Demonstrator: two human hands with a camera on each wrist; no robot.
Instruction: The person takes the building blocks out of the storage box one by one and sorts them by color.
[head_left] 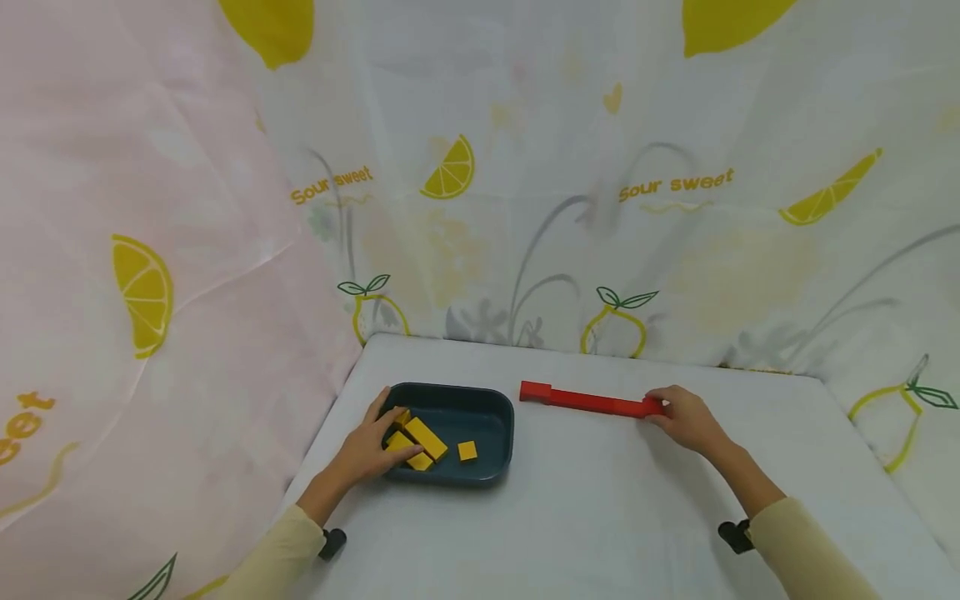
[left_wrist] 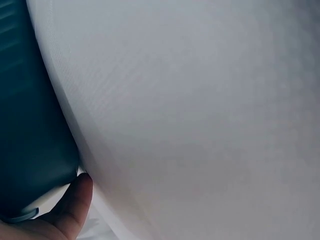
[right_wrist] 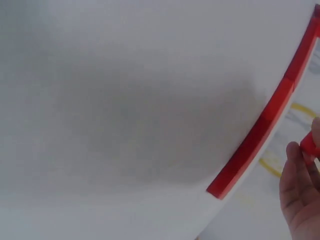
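My left hand spreads over the left side of a dark blue-green tray, fingers at the rim and thumb reaching inside across the yellow blocks. In the left wrist view, one finger lies by the corner of the tray. My right hand pinches a small red block between thumb and fingers. It is close to the right end of a row of red blocks, seen on the table also in the right wrist view. A wider red block forms the row's left end.
A single yellow block lies apart from the others in the tray. White cloth covers the table. Curtains with lemon prints hang behind the table and along its left side.
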